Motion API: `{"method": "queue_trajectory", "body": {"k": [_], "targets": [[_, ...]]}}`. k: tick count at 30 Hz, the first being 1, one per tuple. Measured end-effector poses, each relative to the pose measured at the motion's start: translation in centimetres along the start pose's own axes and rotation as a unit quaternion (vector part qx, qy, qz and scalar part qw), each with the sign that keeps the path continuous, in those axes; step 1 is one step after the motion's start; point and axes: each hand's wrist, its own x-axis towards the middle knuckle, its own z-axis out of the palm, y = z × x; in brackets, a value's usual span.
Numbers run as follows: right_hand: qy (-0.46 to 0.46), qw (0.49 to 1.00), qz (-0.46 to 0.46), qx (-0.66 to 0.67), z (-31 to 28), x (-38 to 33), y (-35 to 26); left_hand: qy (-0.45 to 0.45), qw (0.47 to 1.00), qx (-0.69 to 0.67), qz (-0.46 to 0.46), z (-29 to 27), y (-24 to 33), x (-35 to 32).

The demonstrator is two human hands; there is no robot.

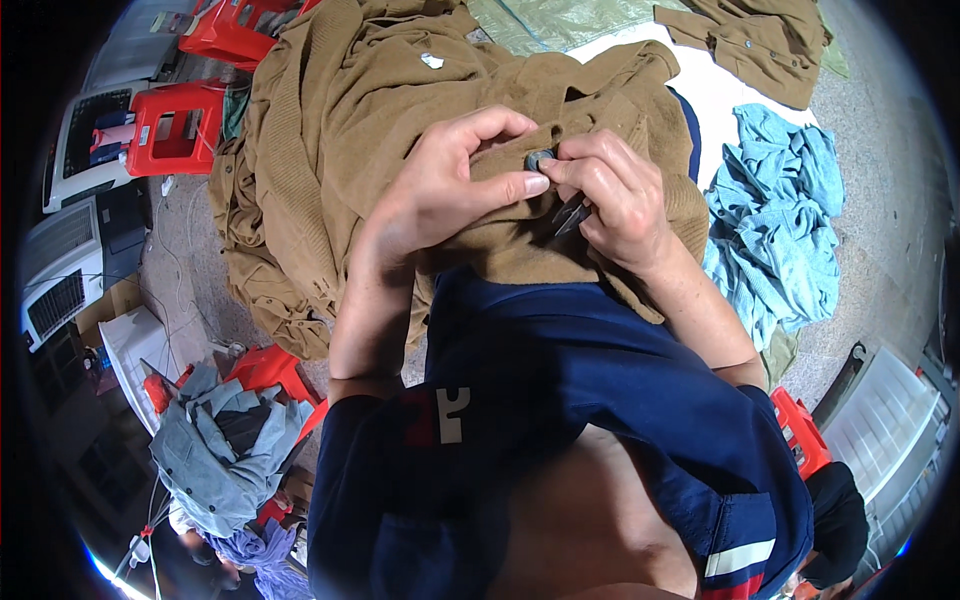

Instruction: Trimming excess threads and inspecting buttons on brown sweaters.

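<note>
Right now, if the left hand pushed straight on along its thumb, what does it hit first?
The left hand points right, thumb tip at the small round grey button on the brown woollen garment. Just past it are the right hand's fingertips, so probably button, then those; depth is unclear.

The right hand [615, 200] covers most of a dark metal tool [570, 215] (only its tip shows at centre frame), fingers hide the edges of the grey button [540, 158], and the brown garment [400, 120] runs off the top edge.
</note>
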Motion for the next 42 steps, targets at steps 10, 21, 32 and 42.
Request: {"method": "queue_trajectory", "body": {"k": [10, 21, 32, 42], "targets": [[-0.088, 0.932, 0.279, 0.214, -0.2, 0.2, -0.4, 0.021, 0.965, 0.217, 0.147, 0.6, 0.1, -0.7], [0.003, 0.931, 0.268, 0.249, 0.8, -1.0, 0.6, 0.054, 0.928, 0.317, 0.186, 1.0, -1.4, -0.4], [0.094, 0.963, 0.181, 0.176, 1.0, -1.5, 0.8, 0.107, 0.914, 0.318, 0.226, 2.8, -1.9, -0.4], [-0.010, 0.887, 0.351, 0.300, 0.5, -1.8, 1.0, 0.070, 0.912, 0.362, 0.180, 2.2, -1.6, -0.6]]}}
